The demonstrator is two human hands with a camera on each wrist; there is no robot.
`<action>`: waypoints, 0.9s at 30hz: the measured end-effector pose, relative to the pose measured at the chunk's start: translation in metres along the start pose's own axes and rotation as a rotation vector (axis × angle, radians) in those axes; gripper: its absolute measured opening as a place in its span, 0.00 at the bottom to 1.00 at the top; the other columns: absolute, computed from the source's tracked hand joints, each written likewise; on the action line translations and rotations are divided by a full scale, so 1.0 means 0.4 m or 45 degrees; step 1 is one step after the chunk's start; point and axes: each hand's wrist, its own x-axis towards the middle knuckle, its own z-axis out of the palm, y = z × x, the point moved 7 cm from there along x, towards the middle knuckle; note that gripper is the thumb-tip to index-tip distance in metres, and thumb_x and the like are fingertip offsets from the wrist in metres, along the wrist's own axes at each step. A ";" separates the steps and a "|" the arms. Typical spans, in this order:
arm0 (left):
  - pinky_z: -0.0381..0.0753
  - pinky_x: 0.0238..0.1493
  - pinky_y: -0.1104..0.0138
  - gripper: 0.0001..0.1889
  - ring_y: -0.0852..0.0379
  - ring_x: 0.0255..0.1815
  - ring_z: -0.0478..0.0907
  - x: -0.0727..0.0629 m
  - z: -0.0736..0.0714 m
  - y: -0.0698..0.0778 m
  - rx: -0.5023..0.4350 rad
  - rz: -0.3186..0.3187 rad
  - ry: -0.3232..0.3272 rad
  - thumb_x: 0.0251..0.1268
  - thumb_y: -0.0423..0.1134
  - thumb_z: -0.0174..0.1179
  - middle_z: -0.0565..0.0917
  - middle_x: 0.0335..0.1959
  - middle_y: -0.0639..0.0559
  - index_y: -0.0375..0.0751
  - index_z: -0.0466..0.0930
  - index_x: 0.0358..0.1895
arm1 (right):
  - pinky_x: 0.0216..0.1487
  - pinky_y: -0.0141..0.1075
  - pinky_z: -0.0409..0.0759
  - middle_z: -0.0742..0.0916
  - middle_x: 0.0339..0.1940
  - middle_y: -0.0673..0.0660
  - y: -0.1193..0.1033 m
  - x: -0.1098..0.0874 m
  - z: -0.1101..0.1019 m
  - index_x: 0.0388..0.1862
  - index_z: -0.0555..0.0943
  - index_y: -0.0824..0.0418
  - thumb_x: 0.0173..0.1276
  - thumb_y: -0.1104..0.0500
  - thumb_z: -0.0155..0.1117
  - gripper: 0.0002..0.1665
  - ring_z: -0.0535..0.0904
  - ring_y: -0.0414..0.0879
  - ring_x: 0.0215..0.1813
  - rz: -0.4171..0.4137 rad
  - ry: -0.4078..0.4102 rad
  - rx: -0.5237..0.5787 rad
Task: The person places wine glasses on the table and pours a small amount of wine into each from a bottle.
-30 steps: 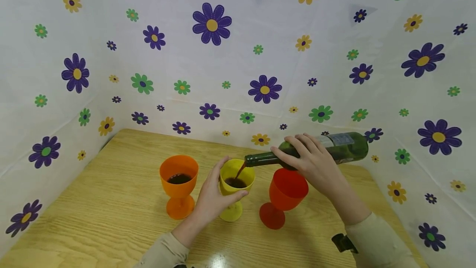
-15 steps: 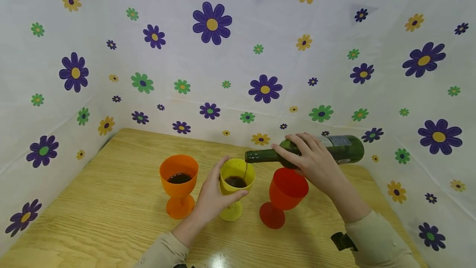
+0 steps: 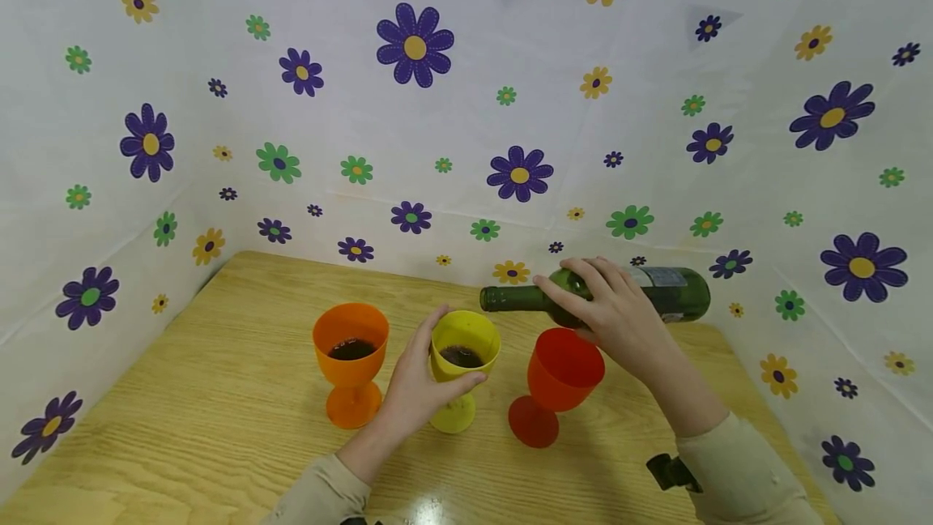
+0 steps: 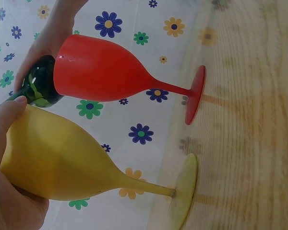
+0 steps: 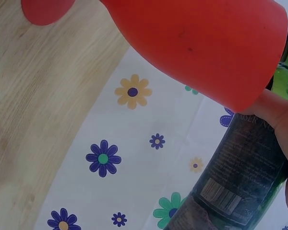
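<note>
My left hand [image 3: 415, 387] grips the bowl of a yellow goblet [image 3: 466, 329] that stands upright on the table with dark liquid in it. In the left wrist view, thumb and fingers wrap the yellow goblet [image 4: 62, 153] near its rim. My right hand [image 3: 615, 310] holds a green wine bottle [image 3: 670, 292] round its body, nearly level, mouth over the yellow goblet's right rim. No stream shows from the mouth. Below the bottle a red goblet [image 3: 564, 371] stands; no liquid shows inside. The right wrist view shows the bottle's dark back label [image 5: 240, 167].
An orange goblet [image 3: 351, 379] with dark liquid stands left of the left hand. The wooden table [image 3: 182, 395] meets a white flower-print cloth [image 3: 466, 120] at the back and both sides.
The stream of dark liquid from the bottle has thinned and stopped. The bottle's neck has risen slightly and its base has dropped, so it lies more level. The left hand stays put.
</note>
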 end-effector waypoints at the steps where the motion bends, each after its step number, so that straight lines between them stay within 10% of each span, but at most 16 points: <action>1: 0.63 0.65 0.49 0.50 0.52 0.65 0.65 0.000 0.000 0.000 0.000 0.001 0.000 0.45 0.52 0.75 0.65 0.68 0.55 0.60 0.55 0.72 | 0.59 0.57 0.69 0.71 0.62 0.64 0.000 0.000 -0.001 0.70 0.67 0.46 0.41 0.56 0.83 0.55 0.65 0.62 0.61 0.006 0.001 0.005; 27: 0.63 0.65 0.47 0.50 0.52 0.66 0.64 -0.004 0.000 0.003 -0.007 -0.001 0.006 0.45 0.52 0.75 0.64 0.69 0.55 0.61 0.54 0.72 | 0.53 0.61 0.73 0.71 0.62 0.65 0.028 -0.084 -0.031 0.70 0.67 0.48 0.34 0.62 0.86 0.60 0.68 0.62 0.60 0.250 0.123 0.117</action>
